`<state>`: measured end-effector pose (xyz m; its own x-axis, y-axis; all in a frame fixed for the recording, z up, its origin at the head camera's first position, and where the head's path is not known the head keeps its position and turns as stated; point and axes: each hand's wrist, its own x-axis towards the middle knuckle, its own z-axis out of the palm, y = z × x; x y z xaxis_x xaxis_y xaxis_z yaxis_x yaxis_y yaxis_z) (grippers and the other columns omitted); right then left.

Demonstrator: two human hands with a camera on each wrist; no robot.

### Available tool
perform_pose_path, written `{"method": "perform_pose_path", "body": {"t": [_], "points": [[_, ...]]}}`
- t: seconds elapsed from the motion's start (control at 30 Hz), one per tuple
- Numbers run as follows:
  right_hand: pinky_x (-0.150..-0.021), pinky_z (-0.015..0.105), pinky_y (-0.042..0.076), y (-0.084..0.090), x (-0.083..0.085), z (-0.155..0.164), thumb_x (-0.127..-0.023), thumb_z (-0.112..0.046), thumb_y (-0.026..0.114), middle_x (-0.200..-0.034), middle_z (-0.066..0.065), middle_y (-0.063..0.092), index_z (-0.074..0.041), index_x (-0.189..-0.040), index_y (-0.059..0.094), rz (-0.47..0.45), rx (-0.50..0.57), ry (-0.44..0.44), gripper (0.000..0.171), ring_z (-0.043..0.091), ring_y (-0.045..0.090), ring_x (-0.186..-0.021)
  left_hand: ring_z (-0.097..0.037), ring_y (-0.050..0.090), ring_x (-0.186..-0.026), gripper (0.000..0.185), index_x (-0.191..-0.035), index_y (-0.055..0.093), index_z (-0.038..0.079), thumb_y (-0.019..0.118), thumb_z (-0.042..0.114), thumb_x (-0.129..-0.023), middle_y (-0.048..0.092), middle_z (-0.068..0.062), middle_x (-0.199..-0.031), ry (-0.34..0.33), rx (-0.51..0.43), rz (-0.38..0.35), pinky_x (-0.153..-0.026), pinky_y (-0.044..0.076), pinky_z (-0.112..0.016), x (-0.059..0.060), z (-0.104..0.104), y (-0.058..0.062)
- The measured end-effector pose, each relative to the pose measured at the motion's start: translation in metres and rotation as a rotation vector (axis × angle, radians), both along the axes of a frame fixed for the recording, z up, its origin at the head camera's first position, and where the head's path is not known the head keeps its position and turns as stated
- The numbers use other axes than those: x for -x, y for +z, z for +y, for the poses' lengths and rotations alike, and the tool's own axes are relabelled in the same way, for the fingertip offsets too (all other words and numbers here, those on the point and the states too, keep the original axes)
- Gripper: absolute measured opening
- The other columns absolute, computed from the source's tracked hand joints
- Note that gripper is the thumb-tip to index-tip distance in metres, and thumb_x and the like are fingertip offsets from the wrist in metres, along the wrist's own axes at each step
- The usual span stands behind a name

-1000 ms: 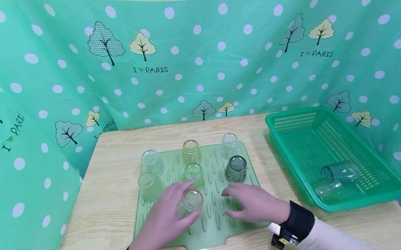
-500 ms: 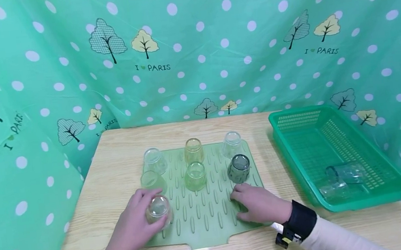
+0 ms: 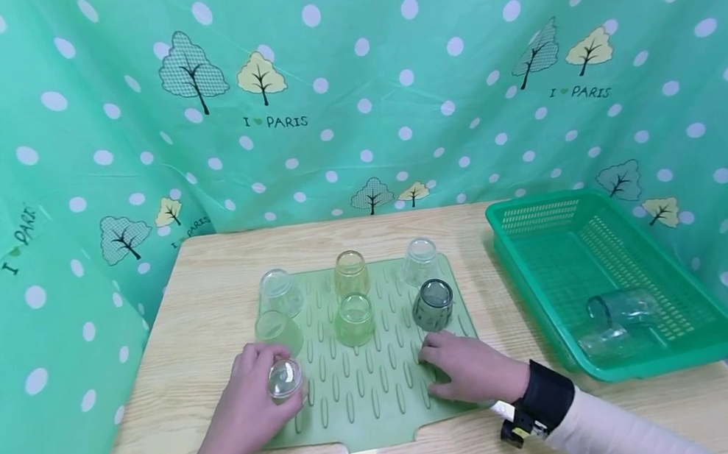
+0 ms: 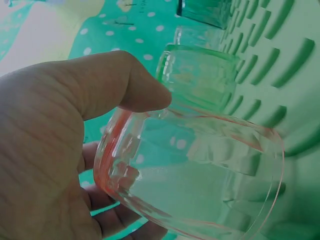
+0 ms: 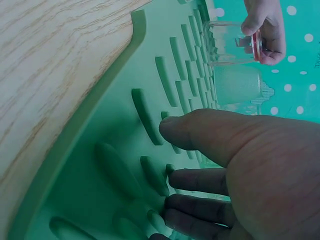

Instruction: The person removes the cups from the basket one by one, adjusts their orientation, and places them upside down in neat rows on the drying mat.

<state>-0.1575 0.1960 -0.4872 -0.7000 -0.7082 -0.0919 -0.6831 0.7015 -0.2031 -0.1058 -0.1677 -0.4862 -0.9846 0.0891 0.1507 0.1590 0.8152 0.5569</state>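
Observation:
My left hand point(image 3: 246, 409) grips a clear drinking glass with a pinkish tint point(image 3: 284, 379) by its base, thumb on one side and fingers on the other. The glass is upside down at the front left of the green drying mat point(image 3: 375, 429), its mouth close to the ridges in the left wrist view. Behind it stands a pale frosted glass point(image 3: 275, 330). My right hand point(image 3: 468, 369) has relaxed fingers low over the mat's right front, holding nothing, just in front of an upturned dark grey glass point(image 3: 434, 305).
Also upturned on the mat are a green glass point(image 3: 354, 320), an amber glass point(image 3: 351, 273), and clear glasses at the back left point(image 3: 281, 293) and back right point(image 3: 421, 260). A green plastic basket point(image 3: 525, 299) on the right holds a bluish glass point(image 3: 622, 307) and a clear one point(image 3: 603, 342), both lying down.
My left hand has carried the pinkish glass leftward from the mat's middle to its front left, then lowered slightly. The right hand has barely shifted.

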Motion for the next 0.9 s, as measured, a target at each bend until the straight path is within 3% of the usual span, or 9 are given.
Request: {"method": "perform_pose_path", "body": {"t": [0.23,0.33,0.47,0.53,0.73,0.9], "points": [[-0.069,0.028,0.055,0.006,0.0,-0.004,-0.089,-0.036,0.079,-0.104,-0.004,0.06,-0.01,-0.116,0.071,-0.007,0.014,0.015,0.038,0.008,0.055,-0.088,-0.024,0.051,-0.106,0.058,-0.121,0.058,0.015,0.085,0.022,-0.07,0.052,-0.006,-0.116,0.019,-0.066,-0.097,-0.082,0.052,-0.041,0.004,-0.009,-0.004],[-0.068,0.023,0.055,0.012,0.0,-0.008,-0.092,-0.031,0.076,-0.099,-0.007,0.064,-0.014,-0.109,0.074,0.033,0.087,0.124,0.023,0.004,0.057,-0.085,-0.023,0.05,-0.105,0.058,-0.121,0.057,0.015,0.085,0.021,-0.07,0.052,-0.007,-0.116,0.007,-0.081,-0.127,-0.082,0.052,-0.039,0.005,-0.012,-0.003],[-0.069,0.014,0.052,0.023,0.003,-0.016,-0.094,-0.019,0.073,-0.092,-0.011,0.065,-0.018,-0.098,0.074,0.174,0.276,0.314,0.004,0.001,0.06,-0.082,-0.024,0.051,-0.107,0.056,-0.119,0.057,0.016,0.086,0.024,-0.072,0.052,-0.008,-0.117,-0.023,-0.07,-0.151,-0.084,0.054,-0.04,0.006,-0.016,0.001],[-0.07,0.013,0.053,0.03,0.006,-0.019,-0.093,-0.013,0.072,-0.092,-0.01,0.066,-0.016,-0.097,0.074,0.247,0.36,0.337,0.005,0.003,0.063,-0.081,-0.023,0.052,-0.107,0.053,-0.118,0.058,0.016,0.087,0.025,-0.075,0.053,-0.007,-0.117,-0.045,-0.07,-0.147,-0.085,0.055,-0.041,0.007,-0.018,0.003],[-0.068,0.023,0.056,0.055,0.021,-0.016,-0.087,-0.007,0.074,-0.094,-0.006,0.066,-0.013,-0.099,0.072,0.395,0.433,0.185,0.013,0.009,0.064,-0.083,-0.024,0.056,-0.113,0.057,-0.128,0.064,0.013,0.089,0.032,-0.08,0.061,-0.003,-0.122,-0.103,-0.014,-0.092,-0.093,0.055,-0.048,0.007,-0.024,0.014],[-0.066,0.026,0.055,0.07,0.031,-0.011,-0.088,-0.006,0.074,-0.097,-0.001,0.066,-0.011,-0.101,0.071,0.453,0.436,0.112,0.015,0.013,0.063,-0.082,-0.027,0.06,-0.119,0.052,-0.134,0.063,0.009,0.08,0.033,-0.091,0.064,-0.007,-0.126,-0.151,0.013,0.02,-0.099,0.053,-0.053,0.016,-0.027,0.035]]}}
